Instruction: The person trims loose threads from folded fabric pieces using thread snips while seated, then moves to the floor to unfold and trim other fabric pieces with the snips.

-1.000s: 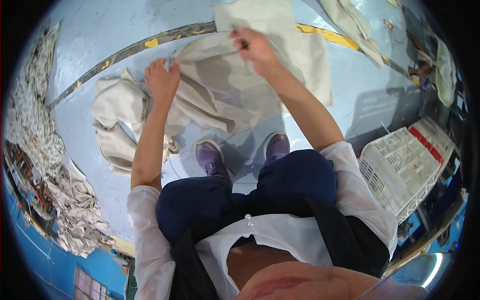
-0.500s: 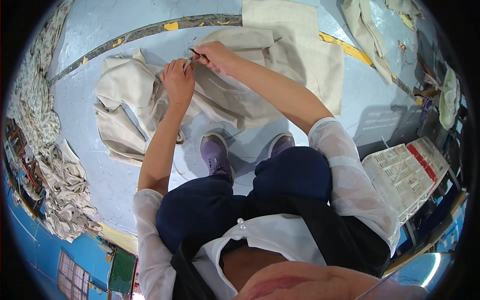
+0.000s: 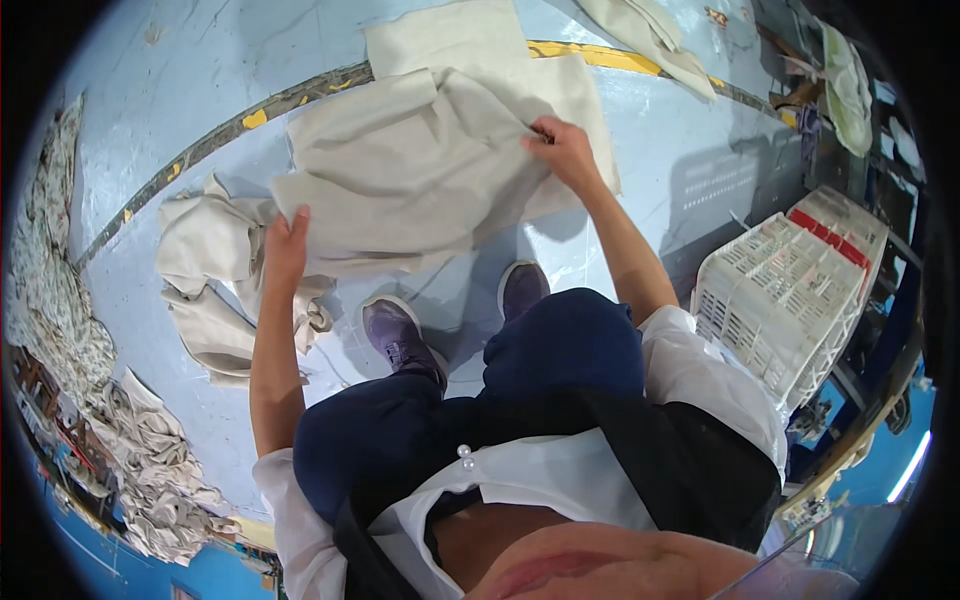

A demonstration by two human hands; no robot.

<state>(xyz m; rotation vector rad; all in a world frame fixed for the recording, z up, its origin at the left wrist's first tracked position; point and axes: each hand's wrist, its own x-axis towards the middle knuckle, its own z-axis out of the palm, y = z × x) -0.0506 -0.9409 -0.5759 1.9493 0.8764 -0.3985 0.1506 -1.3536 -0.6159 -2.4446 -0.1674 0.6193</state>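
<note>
A wide piece of beige cloth (image 3: 400, 180) is spread between my two hands, low above the floor and creased in soft folds. At its left edge, my left hand (image 3: 287, 250) is closed with the cloth between thumb and fingers. My right hand (image 3: 565, 152) pinches the upper right edge. A small dark tool shows in the right palm, mostly hidden by the fingers. Under and beyond the spread piece lies flat beige fabric (image 3: 450, 35). Beside my left hand a bunched beige cloth (image 3: 205, 240) rests on the floor.
White plastic crates (image 3: 775, 300), one with a red stripe, stand to my right. Heaped fabric (image 3: 160, 480) and patterned cloth (image 3: 60, 290) line the left. Another beige strip (image 3: 655, 45) lies at the far right, across a worn yellow floor line (image 3: 590, 55). My purple shoes (image 3: 395, 330) are just below the cloth.
My hands were close together at one spot of the cloth, the dark tool's tip showing at my right hand. Now they are wide apart, with the cloth opened out between them.
</note>
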